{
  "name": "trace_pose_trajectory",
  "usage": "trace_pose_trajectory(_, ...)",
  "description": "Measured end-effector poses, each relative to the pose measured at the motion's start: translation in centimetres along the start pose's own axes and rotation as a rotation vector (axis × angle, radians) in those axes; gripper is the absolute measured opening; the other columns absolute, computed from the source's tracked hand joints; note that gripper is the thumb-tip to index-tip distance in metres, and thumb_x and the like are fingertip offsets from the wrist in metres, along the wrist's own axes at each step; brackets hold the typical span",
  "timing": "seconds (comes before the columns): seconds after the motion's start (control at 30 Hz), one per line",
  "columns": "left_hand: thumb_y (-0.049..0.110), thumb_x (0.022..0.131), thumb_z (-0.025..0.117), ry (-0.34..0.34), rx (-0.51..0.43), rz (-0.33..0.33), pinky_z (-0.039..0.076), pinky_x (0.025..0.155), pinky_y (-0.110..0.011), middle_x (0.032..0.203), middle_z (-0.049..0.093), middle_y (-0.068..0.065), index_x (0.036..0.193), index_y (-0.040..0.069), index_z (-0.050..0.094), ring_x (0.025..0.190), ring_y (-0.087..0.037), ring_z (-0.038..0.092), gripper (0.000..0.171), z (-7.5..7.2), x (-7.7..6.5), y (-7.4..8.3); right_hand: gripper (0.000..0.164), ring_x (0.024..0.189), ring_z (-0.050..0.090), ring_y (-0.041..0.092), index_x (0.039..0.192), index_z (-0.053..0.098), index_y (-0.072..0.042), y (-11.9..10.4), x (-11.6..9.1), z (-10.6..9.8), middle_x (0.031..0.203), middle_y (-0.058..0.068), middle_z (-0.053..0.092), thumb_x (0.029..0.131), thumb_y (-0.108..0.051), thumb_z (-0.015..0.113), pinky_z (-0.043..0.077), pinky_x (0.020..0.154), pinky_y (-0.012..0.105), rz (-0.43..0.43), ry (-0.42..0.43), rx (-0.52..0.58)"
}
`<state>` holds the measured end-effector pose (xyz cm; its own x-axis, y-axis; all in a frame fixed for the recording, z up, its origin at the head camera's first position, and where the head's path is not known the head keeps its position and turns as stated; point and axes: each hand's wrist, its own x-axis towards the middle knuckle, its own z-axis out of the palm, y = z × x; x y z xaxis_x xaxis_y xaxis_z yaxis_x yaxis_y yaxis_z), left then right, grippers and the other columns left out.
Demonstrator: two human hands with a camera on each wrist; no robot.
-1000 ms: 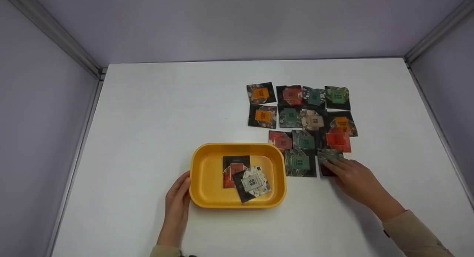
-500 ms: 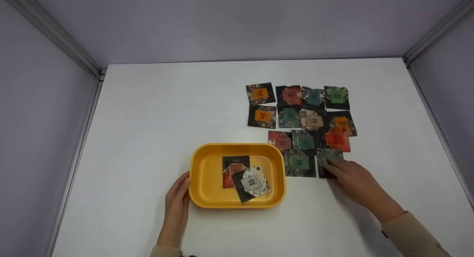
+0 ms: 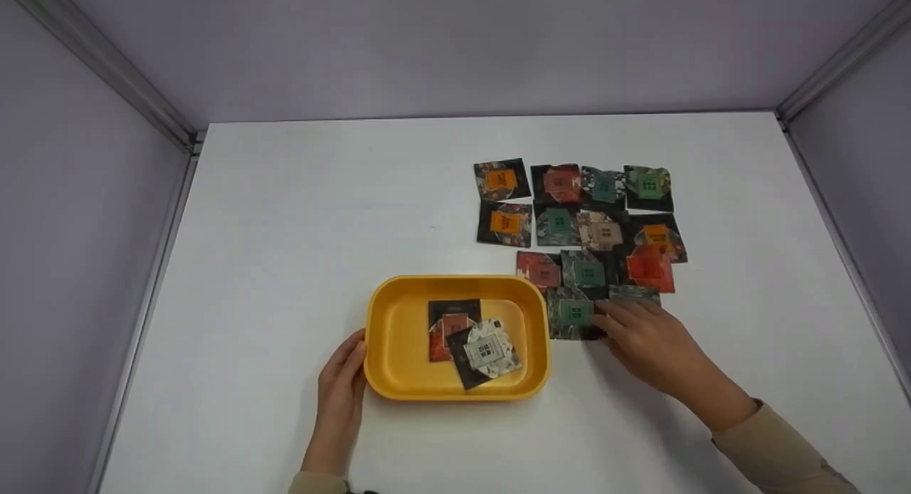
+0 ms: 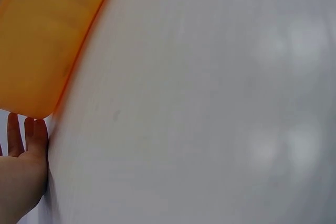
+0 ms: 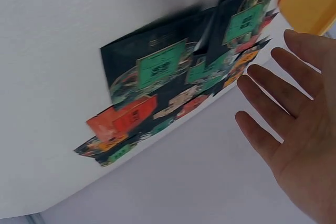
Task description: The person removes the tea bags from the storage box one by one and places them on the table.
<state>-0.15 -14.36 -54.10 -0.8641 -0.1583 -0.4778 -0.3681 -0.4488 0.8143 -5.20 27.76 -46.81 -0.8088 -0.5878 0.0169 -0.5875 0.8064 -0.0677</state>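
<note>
My left hand (image 3: pixel 341 380) is at the left end of a yellow tray (image 3: pixel 384 337), its straight fingers touching the tray's end wall in the left wrist view. Two square packets lie overlapping in the tray: one with a red label (image 3: pixel 439 323) and, over it, one with a pale label (image 3: pixel 484 351). My right hand (image 3: pixel 651 344) reaches over the front of the spread packets, fingertips at the right edge of a green-labelled packet (image 3: pixel 573 312). It partly covers another dark packet (image 3: pixel 633 292). In the right wrist view its fingers are extended and spread, gripping nothing.
Several square packets lie in rough rows on the white table (image 3: pixel 299 195), some overlapping, including an orange-labelled packet (image 3: pixel 502 181) and a bright red-labelled packet (image 3: pixel 648 267). The tray's right end stands against the nearest packets. Grey walls (image 3: pixel 455 53) enclose the table's back and sides.
My right hand has moved left, from the rightmost front packet to the green-labelled packet beside it. The left hand, tray and its two packets have stayed in place.
</note>
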Motion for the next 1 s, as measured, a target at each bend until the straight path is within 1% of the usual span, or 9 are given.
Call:
trace_pose_trajectory(0.13,0.024,0.100,0.062,-0.003,-0.024,0.011,0.045,0.104,-0.025,0.137,0.054,-0.008,0.137,-0.001,0.053,0.119,-0.015,0.057,0.046,0.0,0.0,-0.1,0.038,0.109,0.064,0.029,0.116,0.072,-0.012,-1.6,0.9,-1.1,0.118,0.009,0.070,0.081,-0.021,0.084,0.054,0.092,0.049,-0.096,0.039,-0.011)
trace_pose_trajectory(0.33,0.026,0.098,0.064,0.004,-0.015,-0.002,0.045,0.104,-0.025,0.138,0.054,-0.007,0.137,0.000,0.054,0.120,-0.015,0.057,0.047,0.1,0.1,0.0,0.040,0.112,0.064,0.028,0.117,0.071,-0.012,-3.3,2.3,-3.1,0.121,0.009,0.069,0.081,-0.020,0.084,0.053,0.095,0.048,-0.222,0.058,-0.044)
trace_pose_trajectory(0.43,0.026,0.098,0.064,0.003,-0.011,-0.003,0.045,0.104,-0.025,0.139,0.053,-0.008,0.137,0.000,0.053,0.121,-0.015,0.056,0.048,0.1,0.1,0.0,0.040,0.111,0.064,0.028,0.119,0.070,-0.011,-4.0,3.1,-3.9,0.122,0.010,0.068,0.082,-0.020,0.083,0.052,0.097,0.048,-0.286,0.059,-0.059)
trace_pose_trajectory(0.53,0.025,0.099,0.064,0.001,-0.015,0.001,0.045,0.105,-0.025,0.139,0.053,-0.009,0.138,-0.001,0.053,0.121,-0.016,0.056,0.048,0.0,0.1,0.0,0.040,0.112,0.063,0.027,0.121,0.069,-0.011,-4.6,4.1,-4.4,0.124,0.009,0.067,0.083,-0.017,0.082,0.051,0.099,0.046,-0.339,0.035,-0.068)
trace_pose_trajectory(0.67,0.024,0.099,0.063,-0.006,-0.017,0.007,0.044,0.105,-0.025,0.139,0.052,-0.009,0.138,-0.001,0.052,0.122,-0.016,0.055,0.048,0.0,0.0,0.0,0.042,0.113,0.063,0.027,0.123,0.068,-0.011,-5.6,5.4,-4.3,0.127,0.009,0.066,0.084,-0.012,0.081,0.050,0.100,0.046,-0.408,0.002,-0.086)
trace_pose_trajectory(0.83,0.025,0.099,0.063,-0.012,-0.011,0.008,0.044,0.105,-0.025,0.140,0.052,-0.010,0.138,-0.001,0.052,0.122,-0.016,0.055,0.049,0.0,0.1,-0.1,0.044,0.117,0.061,0.026,0.125,0.066,-0.011,-7.1,7.0,-3.5,0.130,0.010,0.064,0.083,-0.012,0.081,0.048,0.103,0.046,-0.487,-0.025,-0.135)
trace_pose_trajectory(0.93,0.026,0.098,0.064,-0.012,-0.012,0.002,0.044,0.106,-0.025,0.140,0.052,-0.010,0.138,-0.001,0.052,0.122,-0.017,0.055,0.050,-0.1,0.1,-0.1,0.043,0.116,0.060,0.027,0.125,0.067,-0.011,-8.1,7.9,-2.9,0.128,0.010,0.065,0.084,-0.014,0.081,0.047,0.104,0.043,-0.495,-0.048,-0.174)
trace_pose_trajectory(1.0,0.027,0.098,0.065,-0.009,-0.015,-0.002,0.044,0.105,-0.025,0.140,0.052,-0.009,0.138,0.000,0.052,0.122,-0.016,0.055,0.050,-0.1,0.1,-0.1,0.042,0.113,0.059,0.027,0.123,0.068,-0.012,-8.7,8.5,-2.5,0.126,0.009,0.066,0.083,-0.016,0.082,0.049,0.101,0.040,-0.487,-0.062,-0.204)
